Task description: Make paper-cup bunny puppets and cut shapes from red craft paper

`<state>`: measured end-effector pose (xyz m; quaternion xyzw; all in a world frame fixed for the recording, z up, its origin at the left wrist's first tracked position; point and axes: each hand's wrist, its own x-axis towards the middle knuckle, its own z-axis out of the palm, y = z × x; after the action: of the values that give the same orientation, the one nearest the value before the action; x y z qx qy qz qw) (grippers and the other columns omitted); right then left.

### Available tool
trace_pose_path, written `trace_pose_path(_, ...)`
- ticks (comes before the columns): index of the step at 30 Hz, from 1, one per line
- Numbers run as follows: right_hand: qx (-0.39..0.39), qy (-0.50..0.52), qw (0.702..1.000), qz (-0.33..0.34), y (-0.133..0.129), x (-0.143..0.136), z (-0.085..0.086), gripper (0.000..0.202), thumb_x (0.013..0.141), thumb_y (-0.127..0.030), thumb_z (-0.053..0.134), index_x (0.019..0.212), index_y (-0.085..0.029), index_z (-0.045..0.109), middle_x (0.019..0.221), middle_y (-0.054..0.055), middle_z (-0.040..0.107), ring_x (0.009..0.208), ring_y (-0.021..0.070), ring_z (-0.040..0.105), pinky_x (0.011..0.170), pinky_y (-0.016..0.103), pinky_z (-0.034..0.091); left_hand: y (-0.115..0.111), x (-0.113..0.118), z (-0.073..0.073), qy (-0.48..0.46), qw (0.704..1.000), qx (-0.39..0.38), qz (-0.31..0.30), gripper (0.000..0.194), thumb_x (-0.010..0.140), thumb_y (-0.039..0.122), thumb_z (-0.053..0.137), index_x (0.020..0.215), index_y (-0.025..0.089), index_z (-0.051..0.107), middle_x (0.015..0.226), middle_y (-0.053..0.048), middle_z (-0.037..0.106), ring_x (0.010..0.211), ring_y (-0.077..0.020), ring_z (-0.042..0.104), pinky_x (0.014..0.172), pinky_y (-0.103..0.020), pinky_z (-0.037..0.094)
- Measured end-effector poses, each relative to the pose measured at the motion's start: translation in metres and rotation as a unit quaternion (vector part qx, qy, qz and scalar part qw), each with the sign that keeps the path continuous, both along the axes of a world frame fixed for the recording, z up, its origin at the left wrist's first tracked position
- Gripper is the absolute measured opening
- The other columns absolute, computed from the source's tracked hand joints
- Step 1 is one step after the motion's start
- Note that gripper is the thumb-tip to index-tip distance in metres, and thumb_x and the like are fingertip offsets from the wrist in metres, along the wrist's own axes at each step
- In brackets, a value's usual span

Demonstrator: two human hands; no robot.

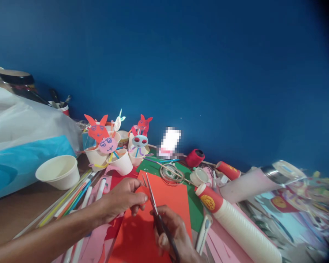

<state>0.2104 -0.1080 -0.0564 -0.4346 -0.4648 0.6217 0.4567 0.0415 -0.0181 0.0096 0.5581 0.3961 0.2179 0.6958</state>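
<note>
My left hand [126, 197] pinches a small piece of red-orange paper [143, 190] between thumb and fingers. From the right, my right hand [172, 230] grips the dark handles of a pair of scissors [159, 216]. Their metal blades point up and away, slightly apart, close beside the paper piece; whether they touch it I cannot tell. Beneath both hands lies a large orange sheet [170, 191], over green paper [196, 204]. Behind my left hand stand white paper cups [123, 163] holding paper animal faces, among them a pink one [108, 145] and a red, eared one [98, 128].
An empty white bowl [59, 171] and coloured sticks [74, 199] lie left. A stack of paper cups [241, 223] and a utility knife [203, 233] are right. A red thread spool [195, 157] and coiled wire [171, 173] sit before the blue wall [181, 73].
</note>
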Motion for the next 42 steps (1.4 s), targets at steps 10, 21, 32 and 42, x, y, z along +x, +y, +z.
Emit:
trace_pose_path(10, 0.067, -0.075, 0.994, 0.034, 0.0018, 0.0014, 0.007, 0.061, 0.061, -0.064, 0.058, 0.099, -0.016, 0.05, 0.056, -0.003, 0.049, 0.043, 0.008, 0.042, 0.041, 0.019, 0.035, 0.0011, -0.0021, -0.004, 0.027, 0.998, 0.046, -0.018, 0.005, 0.067, 0.02, 0.049, 0.068, 0.015, 0.049, 0.063, 0.001, 0.058, 0.043, -0.0065, 0.045, 0.043, -0.02, 0.035)
trace_pose_path(21, 0.019, -0.03, 0.999, 0.005, 0.0002, 0.0019, 0.0024, 0.062, 0.055, -0.06, 0.067, 0.097, -0.018, 0.052, 0.05, -0.006, 0.047, 0.038, 0.0053, 0.039, 0.036, 0.016, 0.036, -0.0006, -0.0025, 0.0022, 0.04, 0.999, 0.015, -0.008, 0.01, 0.065, 0.022, 0.052, 0.072, 0.014, 0.054, 0.054, 0.003, 0.056, 0.041, -0.0067, 0.045, 0.041, -0.018, 0.032)
trace_pose_path(32, -0.021, 0.006, 1.0, -0.006, 0.002, 0.0002, 0.0073, 0.061, 0.051, -0.056, 0.071, 0.094, -0.017, 0.054, 0.049, -0.006, 0.049, 0.033, 0.0036, 0.041, 0.031, 0.012, 0.034, 0.0014, -0.0012, -0.0012, 0.029, 1.0, 0.011, 0.004, 0.008, 0.064, 0.02, 0.052, 0.07, 0.015, 0.055, 0.051, 0.006, 0.051, 0.041, -0.0069, 0.042, 0.042, -0.019, 0.035)
trace_pose_path(42, -0.01, -0.008, 1.0, 0.008, 0.0029, 0.0045, 0.0089, 0.058, 0.057, -0.054, 0.069, 0.098, -0.015, 0.053, 0.05, -0.006, 0.05, 0.033, 0.004, 0.041, 0.031, 0.014, 0.036, 0.001, -0.0008, 0.0053, 0.019, 1.0, -0.001, 0.022, 0.007, 0.065, 0.022, 0.053, 0.064, 0.016, 0.052, 0.049, 0.007, 0.045, 0.042, -0.007, 0.041, 0.04, -0.019, 0.035)
